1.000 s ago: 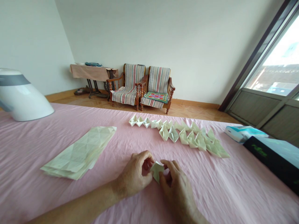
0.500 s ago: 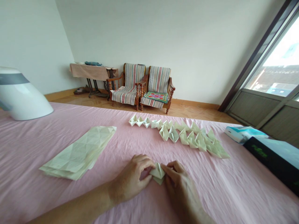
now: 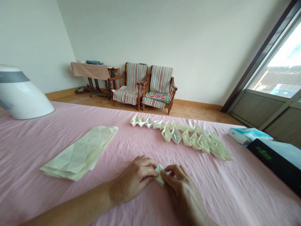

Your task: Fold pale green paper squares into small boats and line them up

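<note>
My left hand [image 3: 134, 179] and my right hand [image 3: 181, 191] meet near the front of the pink cloth [image 3: 211, 194], both pinched on one small folded paper piece [image 3: 160, 174] held low against the cloth. My fingers cover most of the piece. Beyond my hands a row of several finished pale folded paper shapes [image 3: 188, 136] runs across the cloth. To the left lies a flat stack of creased paper sheets [image 3: 81, 153].
A white and grey rounded appliance [image 3: 21, 94] stands at the far left. A teal and white box [image 3: 248, 135] and a black box [image 3: 277, 160] lie at the right edge. Two striped wooden armchairs [image 3: 145, 88] and a small side table [image 3: 94, 72] stand by the far wall.
My hands have lowered the folded piece from slightly raised down onto the cloth and closed in tighter around it. The view has shifted a little.
</note>
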The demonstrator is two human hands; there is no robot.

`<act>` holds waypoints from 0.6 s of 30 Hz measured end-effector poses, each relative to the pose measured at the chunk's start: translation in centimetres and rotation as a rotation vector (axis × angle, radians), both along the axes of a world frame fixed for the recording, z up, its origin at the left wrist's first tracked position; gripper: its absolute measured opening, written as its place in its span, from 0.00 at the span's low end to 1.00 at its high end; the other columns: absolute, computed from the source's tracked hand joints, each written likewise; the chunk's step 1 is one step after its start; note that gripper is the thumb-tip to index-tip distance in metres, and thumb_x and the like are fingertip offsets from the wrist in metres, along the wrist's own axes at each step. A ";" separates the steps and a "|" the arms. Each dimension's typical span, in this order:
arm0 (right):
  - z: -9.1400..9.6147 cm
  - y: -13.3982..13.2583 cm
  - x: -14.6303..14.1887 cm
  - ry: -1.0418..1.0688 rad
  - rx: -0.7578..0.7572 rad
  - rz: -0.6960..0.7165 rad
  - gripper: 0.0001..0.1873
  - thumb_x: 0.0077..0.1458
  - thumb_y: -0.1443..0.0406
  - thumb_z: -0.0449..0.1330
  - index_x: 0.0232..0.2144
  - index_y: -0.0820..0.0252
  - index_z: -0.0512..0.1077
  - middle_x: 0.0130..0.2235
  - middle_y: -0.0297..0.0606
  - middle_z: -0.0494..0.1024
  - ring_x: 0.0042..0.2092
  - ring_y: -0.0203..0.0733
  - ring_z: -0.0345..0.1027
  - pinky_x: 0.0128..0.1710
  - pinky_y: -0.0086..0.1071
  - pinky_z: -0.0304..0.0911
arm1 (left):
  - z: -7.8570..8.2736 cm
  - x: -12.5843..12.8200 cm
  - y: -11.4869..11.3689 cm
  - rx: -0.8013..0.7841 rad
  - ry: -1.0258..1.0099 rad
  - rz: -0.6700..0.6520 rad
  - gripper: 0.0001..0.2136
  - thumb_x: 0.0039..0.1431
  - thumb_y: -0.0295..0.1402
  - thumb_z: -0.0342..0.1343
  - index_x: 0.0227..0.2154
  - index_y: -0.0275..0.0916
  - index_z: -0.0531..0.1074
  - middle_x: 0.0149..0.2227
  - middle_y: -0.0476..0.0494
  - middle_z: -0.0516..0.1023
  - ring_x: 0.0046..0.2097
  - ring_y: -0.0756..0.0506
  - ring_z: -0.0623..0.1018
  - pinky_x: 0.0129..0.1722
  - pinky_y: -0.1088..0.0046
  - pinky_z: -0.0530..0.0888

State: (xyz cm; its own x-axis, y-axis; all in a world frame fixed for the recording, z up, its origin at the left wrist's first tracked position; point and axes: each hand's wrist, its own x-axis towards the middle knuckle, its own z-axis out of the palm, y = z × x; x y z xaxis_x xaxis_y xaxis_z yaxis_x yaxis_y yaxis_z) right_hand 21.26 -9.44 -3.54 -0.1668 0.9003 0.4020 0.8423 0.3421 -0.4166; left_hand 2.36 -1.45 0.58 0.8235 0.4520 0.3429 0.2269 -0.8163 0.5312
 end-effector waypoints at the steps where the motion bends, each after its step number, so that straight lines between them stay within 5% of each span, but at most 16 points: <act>1: 0.2 -0.1 -0.2 0.009 0.005 -0.007 0.19 0.57 0.77 0.51 0.42 0.54 0.74 0.41 0.41 0.72 0.40 0.43 0.65 0.37 0.33 0.63 | 0.0 0.0 0.0 0.007 0.011 -0.006 0.08 0.64 0.23 0.54 0.39 0.40 0.76 0.42 0.45 0.76 0.45 0.46 0.73 0.47 0.70 0.65; 12: 1.4 -1.1 0.3 -0.013 0.061 0.075 0.18 0.57 0.75 0.55 0.45 0.51 0.74 0.41 0.35 0.77 0.40 0.44 0.67 0.37 0.36 0.59 | 0.5 -0.6 0.2 0.163 0.092 -0.086 0.10 0.65 0.23 0.51 0.42 0.40 0.75 0.43 0.44 0.74 0.44 0.44 0.71 0.47 0.68 0.66; 18: 1.8 -1.4 0.6 -0.057 0.095 0.103 0.14 0.58 0.74 0.53 0.39 0.54 0.75 0.39 0.35 0.78 0.39 0.43 0.69 0.39 0.36 0.60 | 0.1 -0.8 0.3 0.234 0.137 -0.134 0.14 0.67 0.25 0.48 0.51 0.44 0.70 0.44 0.43 0.74 0.45 0.43 0.70 0.48 0.66 0.65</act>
State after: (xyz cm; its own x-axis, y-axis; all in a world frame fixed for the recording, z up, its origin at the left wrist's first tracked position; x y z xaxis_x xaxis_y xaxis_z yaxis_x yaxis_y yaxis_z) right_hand 21.83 -10.88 -1.76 -0.2817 0.8356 0.4716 0.8220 0.4637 -0.3307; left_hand 1.60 -1.12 0.64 0.9163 0.2582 0.3061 0.1656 -0.9403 0.2973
